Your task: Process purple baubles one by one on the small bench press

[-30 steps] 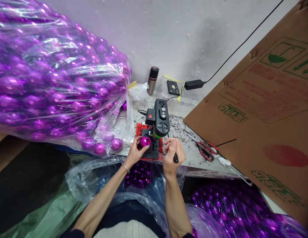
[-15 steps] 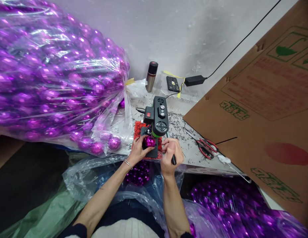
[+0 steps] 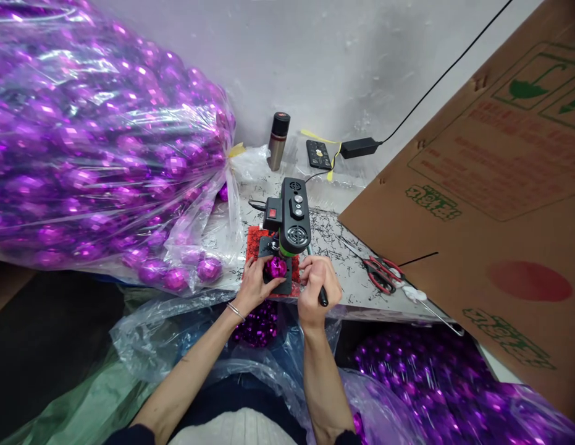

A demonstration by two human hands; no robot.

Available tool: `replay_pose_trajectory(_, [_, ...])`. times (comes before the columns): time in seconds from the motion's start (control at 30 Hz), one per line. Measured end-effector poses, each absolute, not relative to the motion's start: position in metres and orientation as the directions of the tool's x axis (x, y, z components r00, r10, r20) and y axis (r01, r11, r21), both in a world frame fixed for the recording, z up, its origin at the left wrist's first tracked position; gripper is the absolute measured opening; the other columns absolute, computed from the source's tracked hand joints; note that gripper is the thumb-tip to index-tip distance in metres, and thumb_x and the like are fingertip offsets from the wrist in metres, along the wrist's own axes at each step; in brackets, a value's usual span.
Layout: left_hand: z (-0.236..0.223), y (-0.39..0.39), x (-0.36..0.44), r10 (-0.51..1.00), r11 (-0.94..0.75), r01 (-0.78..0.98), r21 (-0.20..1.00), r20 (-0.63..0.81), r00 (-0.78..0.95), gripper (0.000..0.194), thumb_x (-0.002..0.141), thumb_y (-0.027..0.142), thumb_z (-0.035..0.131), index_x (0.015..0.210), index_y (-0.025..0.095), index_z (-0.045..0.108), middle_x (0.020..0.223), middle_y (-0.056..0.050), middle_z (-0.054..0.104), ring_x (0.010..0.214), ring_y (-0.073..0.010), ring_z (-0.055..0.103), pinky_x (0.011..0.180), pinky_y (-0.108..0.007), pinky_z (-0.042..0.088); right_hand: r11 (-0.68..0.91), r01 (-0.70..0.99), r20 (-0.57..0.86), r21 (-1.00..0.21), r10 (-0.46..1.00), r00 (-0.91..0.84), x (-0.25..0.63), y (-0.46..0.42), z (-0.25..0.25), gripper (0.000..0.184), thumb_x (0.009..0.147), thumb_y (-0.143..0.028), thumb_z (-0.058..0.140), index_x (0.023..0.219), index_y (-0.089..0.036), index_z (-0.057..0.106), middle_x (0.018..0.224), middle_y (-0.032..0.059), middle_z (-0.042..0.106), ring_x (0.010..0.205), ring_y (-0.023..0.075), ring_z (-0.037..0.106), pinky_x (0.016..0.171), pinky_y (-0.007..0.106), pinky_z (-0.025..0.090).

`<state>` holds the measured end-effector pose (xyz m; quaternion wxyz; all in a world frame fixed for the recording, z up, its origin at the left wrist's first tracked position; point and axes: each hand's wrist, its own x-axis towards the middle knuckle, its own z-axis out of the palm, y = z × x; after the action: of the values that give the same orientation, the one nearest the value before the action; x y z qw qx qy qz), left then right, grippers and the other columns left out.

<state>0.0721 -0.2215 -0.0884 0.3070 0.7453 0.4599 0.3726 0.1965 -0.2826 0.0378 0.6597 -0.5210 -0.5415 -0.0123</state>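
Observation:
A small black bench drill stands on a red mat at the table's near edge. My left hand is closed round a shiny purple faceted ball and holds it under the drill head. My right hand is wrapped round the drill's black lever handle, just right of the ball. A bracelet sits on my left wrist.
A huge clear bag of purple balls fills the left. More purple balls lie in bags below the table. Red scissors, a flask, a remote, a power adapter and a big cardboard box surround the drill.
My left hand has brought the ball further in under the drill head. My right hand has kept its grip on the lever and shifted slightly down and left.

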Motion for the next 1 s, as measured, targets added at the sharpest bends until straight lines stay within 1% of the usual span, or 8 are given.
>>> replay_pose_trajectory(0.1, [-0.091, -0.217, 0.082, 0.918, -0.386, 0.444, 0.809, 0.291, 0.27, 0.056, 0.086, 0.047, 0.083, 0.132, 0.023, 0.062, 0.124, -0.011, 0.075, 0.119, -0.0323, 0.072, 0.11, -0.052, 0.054, 0.464, 0.571, 0.724, -0.678, 0.557, 0.407, 0.197, -0.283, 0.041, 0.037, 0.108, -0.022, 0.045, 0.072, -0.023, 0.056, 0.069, -0.002, 0.057, 0.073, 0.014, 0.063, 0.069, 0.03, 0.047])
replay_pose_trajectory(0.17, [-0.093, -0.215, 0.085, 0.909, -0.408, 0.421, 0.81, 0.315, 0.274, 0.057, 0.087, 0.045, 0.081, 0.134, 0.021, 0.061, 0.126, -0.012, 0.075, 0.12, -0.0323, 0.072, 0.107, -0.05, 0.055, 0.462, 0.578, 0.727, -0.673, 0.558, 0.401, 0.197, -0.283, 0.041, 0.037, 0.108, -0.022, 0.045, 0.073, -0.023, 0.056, 0.069, -0.0019, 0.057, 0.073, 0.0138, 0.063, 0.069, 0.03, 0.047])
replay_pose_trajectory(0.3, [-0.093, -0.211, 0.08, 0.878, -0.464, 0.417, 0.782, 0.344, 0.331, 0.056, 0.089, 0.041, 0.079, 0.138, 0.021, 0.061, 0.129, -0.013, 0.075, 0.122, -0.0324, 0.071, 0.109, -0.051, 0.054, 0.456, 0.599, 0.738, -0.658, 0.549, 0.392, 0.197, -0.284, 0.04, 0.037, 0.108, -0.021, 0.044, 0.073, -0.023, 0.056, 0.069, -0.0015, 0.057, 0.073, 0.0143, 0.063, 0.068, 0.031, 0.047])
replay_pose_trajectory(0.47, [-0.088, -0.198, 0.07, 0.853, -0.476, 0.432, 0.766, 0.282, 0.44, 0.059, 0.083, 0.037, 0.083, 0.138, 0.025, 0.066, 0.125, -0.009, 0.076, 0.118, -0.0318, 0.07, 0.11, -0.05, 0.054, 0.455, 0.627, 0.758, -0.632, 0.532, 0.378, 0.197, -0.284, 0.039, 0.037, 0.107, -0.021, 0.043, 0.072, -0.024, 0.054, 0.067, -0.0014, 0.058, 0.07, 0.0151, 0.063, 0.065, 0.031, 0.049])
replay_pose_trajectory(0.63, [-0.09, -0.194, 0.068, 0.845, -0.47, 0.405, 0.784, 0.268, 0.462, 0.059, 0.082, 0.035, 0.083, 0.138, 0.026, 0.067, 0.121, -0.008, 0.077, 0.115, -0.0302, 0.069, 0.108, -0.048, 0.054, 0.465, 0.65, 0.78, -0.601, 0.519, 0.35, 0.198, -0.284, 0.036, 0.035, 0.106, -0.019, 0.043, 0.073, -0.024, 0.054, 0.068, -0.0015, 0.059, 0.068, 0.0144, 0.063, 0.062, 0.031, 0.047])
replay_pose_trajectory(0.8, [-0.093, -0.195, 0.068, 0.842, -0.469, 0.373, 0.8, 0.278, 0.462, 0.057, 0.083, 0.036, 0.083, 0.137, 0.025, 0.068, 0.122, -0.008, 0.076, 0.115, -0.0302, 0.069, 0.108, -0.048, 0.054, 0.496, 0.662, 0.811, -0.561, 0.489, 0.321, 0.2, -0.282, 0.015, 0.033, 0.105, -0.016, 0.041, 0.076, -0.024, 0.054, 0.071, -0.0015, 0.06, 0.07, 0.0142, 0.064, 0.064, 0.031, 0.047])
replay_pose_trajectory(0.9, [-0.093, -0.195, 0.068, 0.838, -0.473, 0.358, 0.805, 0.286, 0.465, 0.057, 0.083, 0.035, 0.083, 0.136, 0.024, 0.068, 0.122, -0.009, 0.076, 0.115, -0.0305, 0.069, 0.108, -0.049, 0.054, 0.534, 0.682, 0.854, -0.5, 0.437, 0.284, 0.201, -0.278, -0.003, 0.032, 0.106, -0.017, 0.04, 0.078, -0.024, 0.055, 0.076, -0.001, 0.063, 0.068, 0.0131, 0.062, 0.064, 0.03, 0.048])
replay_pose_trajectory(1.0, [-0.093, -0.195, 0.068, 0.841, -0.468, 0.361, 0.807, 0.282, 0.462, 0.056, 0.083, 0.036, 0.084, 0.136, 0.025, 0.068, 0.122, -0.008, 0.076, 0.114, -0.0304, 0.069, 0.107, -0.049, 0.055, 0.541, 0.707, 0.884, -0.455, 0.373, 0.283, 0.201, -0.274, -0.016, 0.034, 0.107, -0.02, 0.038, 0.077, -0.024, 0.053, 0.076, -0.0012, 0.062, 0.065, 0.0131, 0.06, 0.064, 0.031, 0.048])
